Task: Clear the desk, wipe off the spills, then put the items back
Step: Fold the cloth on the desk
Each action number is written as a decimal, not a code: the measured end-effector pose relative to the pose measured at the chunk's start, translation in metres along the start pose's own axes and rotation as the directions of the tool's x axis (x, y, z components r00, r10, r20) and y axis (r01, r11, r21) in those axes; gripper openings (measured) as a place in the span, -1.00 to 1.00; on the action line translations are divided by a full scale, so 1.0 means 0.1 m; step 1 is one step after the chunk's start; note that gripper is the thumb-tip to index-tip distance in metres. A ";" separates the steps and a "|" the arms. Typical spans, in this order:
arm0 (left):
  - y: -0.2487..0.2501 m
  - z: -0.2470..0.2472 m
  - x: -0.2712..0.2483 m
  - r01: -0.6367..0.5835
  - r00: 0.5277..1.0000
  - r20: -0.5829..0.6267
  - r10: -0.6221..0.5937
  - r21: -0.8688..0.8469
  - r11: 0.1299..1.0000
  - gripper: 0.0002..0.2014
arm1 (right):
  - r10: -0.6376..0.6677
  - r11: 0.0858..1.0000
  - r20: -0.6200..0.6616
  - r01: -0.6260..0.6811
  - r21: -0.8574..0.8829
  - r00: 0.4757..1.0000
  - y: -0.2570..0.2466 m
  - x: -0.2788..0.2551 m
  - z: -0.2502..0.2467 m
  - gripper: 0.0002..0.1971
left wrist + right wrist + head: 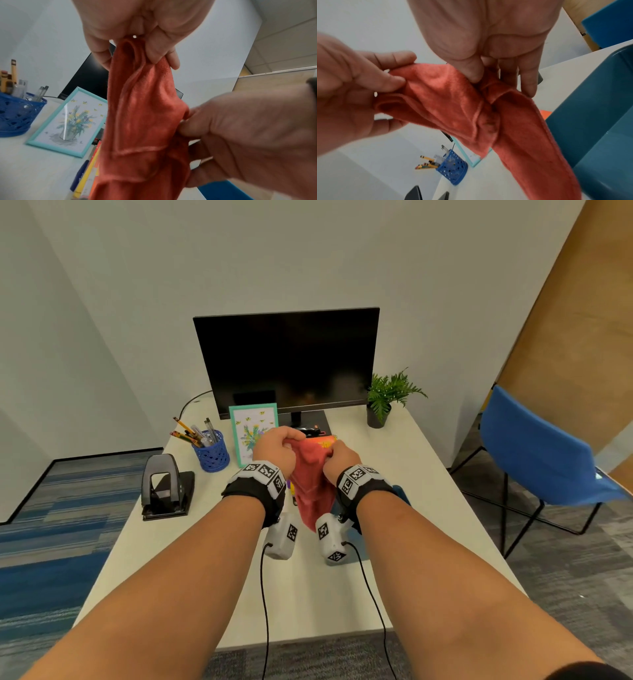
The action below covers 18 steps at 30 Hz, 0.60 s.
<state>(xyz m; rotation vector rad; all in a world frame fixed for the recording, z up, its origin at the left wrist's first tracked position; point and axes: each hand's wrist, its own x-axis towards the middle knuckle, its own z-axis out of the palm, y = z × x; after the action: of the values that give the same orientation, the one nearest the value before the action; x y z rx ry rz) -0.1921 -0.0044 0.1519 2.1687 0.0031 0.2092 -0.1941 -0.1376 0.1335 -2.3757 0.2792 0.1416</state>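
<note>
Both hands hold a red cloth (313, 484) up over the middle of the white desk (308, 594). My left hand (284, 445) pinches its upper left part and my right hand (334, 455) pinches its upper right part, so the cloth hangs bunched between them. In the left wrist view the left hand (137, 44) grips the cloth (142, 121) from above while the right hand (197, 124) pinches its side. In the right wrist view the right hand (481, 75) pinches a fold of the cloth (445, 101) and the left hand (393, 75) holds its end.
Behind the hands stand a black monitor (287, 361), a teal picture frame (251, 429) and a blue pen holder (210, 451). A hole punch (166, 487) sits at the left, a potted plant (383, 402) at the back right. An orange item (325, 441) lies under the cloth. A teal bin (599, 108) and a blue chair (537, 460) are on the right.
</note>
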 end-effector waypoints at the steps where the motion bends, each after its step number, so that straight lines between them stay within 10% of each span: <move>1: 0.01 0.06 -0.01 0.003 1.000 0.016 -0.003 -0.001 1.000 -0.59 | -0.006 1.000 -0.024 0.007 0.017 1.000 0.02 0.00 -0.07 -0.79; 9: 0.11 0.59 -0.20 0.024 0.973 0.226 -0.041 0.074 0.997 -0.62 | 0.029 0.999 -0.037 -0.028 0.026 0.999 0.42 0.03 -0.40 -0.70; 18: -0.23 1.03 -0.22 0.064 0.839 0.475 -0.265 0.397 0.915 -0.55 | 0.218 0.947 0.116 -0.182 -0.264 0.969 0.95 0.10 -0.21 -0.70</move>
<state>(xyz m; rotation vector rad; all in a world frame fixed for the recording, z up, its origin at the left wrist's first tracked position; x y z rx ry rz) -0.1964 -0.0772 0.0720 2.5189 -0.0828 -0.5332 -0.2066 -0.2206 0.0842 -2.5676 0.4575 0.4679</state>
